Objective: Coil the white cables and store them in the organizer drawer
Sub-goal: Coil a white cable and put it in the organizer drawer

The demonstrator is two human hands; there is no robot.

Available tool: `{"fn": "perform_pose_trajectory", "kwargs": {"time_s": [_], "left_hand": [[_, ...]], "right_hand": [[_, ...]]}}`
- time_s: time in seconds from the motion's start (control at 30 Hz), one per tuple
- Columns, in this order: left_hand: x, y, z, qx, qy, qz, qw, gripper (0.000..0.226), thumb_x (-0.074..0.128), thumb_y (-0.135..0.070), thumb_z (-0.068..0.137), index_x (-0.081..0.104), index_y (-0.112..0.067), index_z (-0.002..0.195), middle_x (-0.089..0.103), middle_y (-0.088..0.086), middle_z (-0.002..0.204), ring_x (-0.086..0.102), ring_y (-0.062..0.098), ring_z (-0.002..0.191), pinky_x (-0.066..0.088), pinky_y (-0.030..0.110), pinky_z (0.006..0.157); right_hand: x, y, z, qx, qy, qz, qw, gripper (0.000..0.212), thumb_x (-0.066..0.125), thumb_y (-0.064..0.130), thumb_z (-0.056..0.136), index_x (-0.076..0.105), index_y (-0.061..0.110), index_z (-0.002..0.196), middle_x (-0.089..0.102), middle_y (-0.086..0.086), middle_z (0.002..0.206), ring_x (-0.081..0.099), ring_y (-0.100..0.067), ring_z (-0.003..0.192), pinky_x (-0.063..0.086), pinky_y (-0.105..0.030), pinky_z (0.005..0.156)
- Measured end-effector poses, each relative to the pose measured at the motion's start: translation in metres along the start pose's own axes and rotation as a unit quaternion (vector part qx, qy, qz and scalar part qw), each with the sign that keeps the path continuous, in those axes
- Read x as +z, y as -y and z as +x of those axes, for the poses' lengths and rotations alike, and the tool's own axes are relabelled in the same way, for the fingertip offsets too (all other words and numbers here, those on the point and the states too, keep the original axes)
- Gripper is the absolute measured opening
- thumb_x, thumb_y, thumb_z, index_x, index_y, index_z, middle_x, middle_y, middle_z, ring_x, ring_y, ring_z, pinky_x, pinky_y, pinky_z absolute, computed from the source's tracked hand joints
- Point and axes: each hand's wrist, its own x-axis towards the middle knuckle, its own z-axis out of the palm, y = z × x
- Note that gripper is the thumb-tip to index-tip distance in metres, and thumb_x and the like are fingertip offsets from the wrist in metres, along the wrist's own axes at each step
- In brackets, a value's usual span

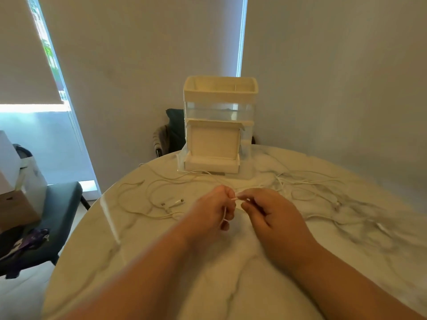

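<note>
Both hands meet over the middle of the round marble table (208,273). My left hand (212,209) grips a thin white cable (225,214) in its curled fingers, and a short length hangs down beside the palm. My right hand (270,213) pinches the same cable just to the right. Several loose white cables (143,195) sprawl over the table on the left, with more white cables (312,188) tangled on the right. Behind the hands stands the white and clear organizer (219,125), its lower drawer (211,165) pulled out toward me.
A dark bench (57,218) stands left of the table, carrying a cardboard box (16,211) and bags. A dark chair back (173,130) with cloth over it sits behind the organizer. Roller blinds and a wall close off the back.
</note>
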Motion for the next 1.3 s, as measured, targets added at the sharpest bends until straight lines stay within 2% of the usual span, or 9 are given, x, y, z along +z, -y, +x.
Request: {"fn": "perform_pose_trajectory", "kwargs": {"time_s": [0.23,0.33,0.43,0.5,0.67,0.83,1.07,1.17,1.3], "left_hand": [[-0.004,-0.009,0.006,0.028,-0.053,-0.203,0.977,0.016,0.037,-0.008,0.096,0.052,-0.01,0.099,0.06,0.014,0.097,0.061,0.027,0.091,0.049,0.036,0.075],[-0.008,-0.01,0.006,0.05,-0.104,0.013,0.993,0.018,0.045,-0.005,0.095,0.056,-0.017,0.103,0.063,0.008,0.109,0.063,0.022,0.1,0.052,0.034,0.081],[-0.013,-0.001,0.002,0.092,-0.075,0.343,0.932,0.028,0.057,-0.017,0.092,0.056,-0.029,0.118,0.061,-0.01,0.113,0.059,0.007,0.102,0.047,0.024,0.082],[-0.01,0.003,0.001,0.084,-0.038,0.369,0.925,0.032,0.061,-0.028,0.093,0.055,-0.031,0.125,0.061,-0.013,0.114,0.059,0.003,0.102,0.047,0.019,0.083],[-0.005,0.003,0.004,0.049,-0.041,0.277,0.959,0.014,0.059,-0.018,0.094,0.066,-0.02,0.106,0.071,-0.005,0.09,0.069,0.012,0.081,0.057,0.032,0.078],[-0.006,-0.01,0.0,-0.01,-0.003,0.036,0.999,0.01,0.054,-0.012,0.099,0.06,-0.01,0.092,0.069,0.006,0.08,0.069,0.019,0.068,0.052,0.032,0.063],[-0.012,-0.021,-0.011,-0.055,0.15,-0.126,0.979,0.025,0.042,-0.021,0.099,0.063,-0.008,0.103,0.05,-0.001,0.062,0.029,0.005,0.038,0.027,0.022,0.044],[-0.014,-0.022,-0.015,-0.081,0.203,-0.116,0.969,0.028,0.042,-0.024,0.096,0.068,-0.011,0.095,0.041,-0.005,0.056,0.026,0.004,0.036,0.023,0.023,0.045],[-0.01,-0.021,-0.017,-0.095,0.226,-0.138,0.96,0.023,0.04,-0.021,0.095,0.055,-0.015,0.079,0.047,-0.001,0.059,0.041,0.01,0.045,0.036,0.023,0.047]], "right_hand": [[0.001,-0.019,0.012,0.036,-0.076,-0.056,0.995,0.011,0.058,0.026,0.095,0.069,0.028,0.092,0.06,0.015,0.083,0.053,-0.007,0.083,0.047,-0.041,0.079],[0.0,-0.023,0.013,0.059,-0.082,-0.058,0.993,0.01,0.059,0.027,0.094,0.069,0.029,0.092,0.054,0.014,0.085,0.048,-0.005,0.086,0.046,-0.039,0.081],[-0.002,-0.024,0.013,0.074,-0.091,-0.052,0.992,0.009,0.059,0.03,0.095,0.069,0.031,0.094,0.05,0.019,0.084,0.046,0.0,0.082,0.045,-0.035,0.08],[-0.003,-0.024,0.014,0.077,-0.093,-0.05,0.991,0.01,0.059,0.032,0.095,0.069,0.033,0.096,0.05,0.018,0.082,0.048,0.003,0.083,0.043,-0.033,0.078],[-0.004,-0.022,0.012,0.064,-0.106,-0.029,0.992,0.008,0.06,0.027,0.095,0.067,0.03,0.098,0.053,0.017,0.084,0.049,0.003,0.088,0.038,-0.018,0.071],[-0.002,-0.023,0.01,0.046,-0.099,-0.001,0.994,0.012,0.061,0.012,0.092,0.063,0.023,0.095,0.057,0.019,0.089,0.053,-0.001,0.09,0.037,-0.009,0.073],[0.002,-0.025,0.011,0.048,-0.085,0.045,0.994,0.022,0.056,0.014,0.096,0.066,0.029,0.109,0.059,0.024,0.095,0.055,0.002,0.097,0.038,-0.006,0.081],[0.003,-0.025,0.012,0.033,-0.08,0.027,0.996,0.019,0.052,0.026,0.096,0.068,0.029,0.105,0.063,0.019,0.096,0.055,0.003,0.097,0.037,-0.005,0.081],[0.001,-0.027,0.013,0.037,-0.078,0.028,0.996,0.012,0.057,0.023,0.097,0.067,0.023,0.089,0.064,0.013,0.082,0.057,-0.006,0.084,0.043,-0.022,0.074]]}}
